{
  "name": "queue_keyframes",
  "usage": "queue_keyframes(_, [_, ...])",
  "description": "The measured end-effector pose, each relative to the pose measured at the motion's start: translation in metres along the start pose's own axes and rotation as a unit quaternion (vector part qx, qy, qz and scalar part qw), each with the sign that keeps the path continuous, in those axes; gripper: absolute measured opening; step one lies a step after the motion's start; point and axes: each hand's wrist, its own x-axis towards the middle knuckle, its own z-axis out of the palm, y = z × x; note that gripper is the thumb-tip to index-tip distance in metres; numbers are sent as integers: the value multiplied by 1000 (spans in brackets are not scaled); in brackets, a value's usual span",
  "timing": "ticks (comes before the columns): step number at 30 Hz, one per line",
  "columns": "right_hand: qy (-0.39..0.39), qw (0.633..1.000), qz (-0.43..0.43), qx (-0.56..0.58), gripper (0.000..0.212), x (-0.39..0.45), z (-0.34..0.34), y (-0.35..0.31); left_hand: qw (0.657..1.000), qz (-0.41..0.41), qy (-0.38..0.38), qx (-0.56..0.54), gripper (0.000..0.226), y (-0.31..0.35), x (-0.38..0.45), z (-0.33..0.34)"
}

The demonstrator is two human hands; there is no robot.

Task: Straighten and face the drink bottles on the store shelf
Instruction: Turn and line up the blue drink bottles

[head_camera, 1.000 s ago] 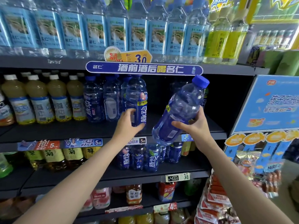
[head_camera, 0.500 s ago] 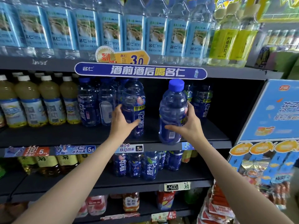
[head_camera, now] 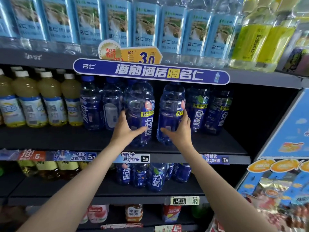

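Two large blue drink bottles stand upright side by side near the front of the middle shelf [head_camera: 217, 148]. My left hand [head_camera: 124, 129] grips the left bottle [head_camera: 142, 104] low on its body, thumb across the front. My right hand [head_camera: 179, 131] grips the right bottle [head_camera: 170, 106], fingers round its right side, thumb in front. The left bottle's white lettering faces forward; the right bottle's label is turned partly away. More blue bottles stand behind: two at the right [head_camera: 209, 111], others at the left [head_camera: 98, 106].
Yellow juice bottles [head_camera: 41, 101] fill the shelf's left part. Clear water bottles [head_camera: 117, 22] and yellow-green bottles [head_camera: 260, 39] line the shelf above, behind a blue sign [head_camera: 150, 73]. Small blue bottles [head_camera: 155, 178] sit below. A blue snack display [head_camera: 284, 164] juts out at right.
My right hand brought the tilted blue bottle down from the air and stood it upright on the shelf beside the left bottle. My left hand stayed on its bottle.
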Motion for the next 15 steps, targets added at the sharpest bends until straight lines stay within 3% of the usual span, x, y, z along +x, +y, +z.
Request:
queue_keyframes(7, [58, 995, 59, -55, 74, 25, 34, 10, 1000, 1, -7, -2, 85, -4, 3, -1])
queue_keyframes(12, [81, 991, 95, -54, 71, 70, 63, 6, 1000, 10, -17, -1, 84, -8, 4, 0])
queue_keyframes(15, [63, 988, 121, -77, 65, 82, 68, 17, 998, 23, -34, 55, 80, -11, 6, -3])
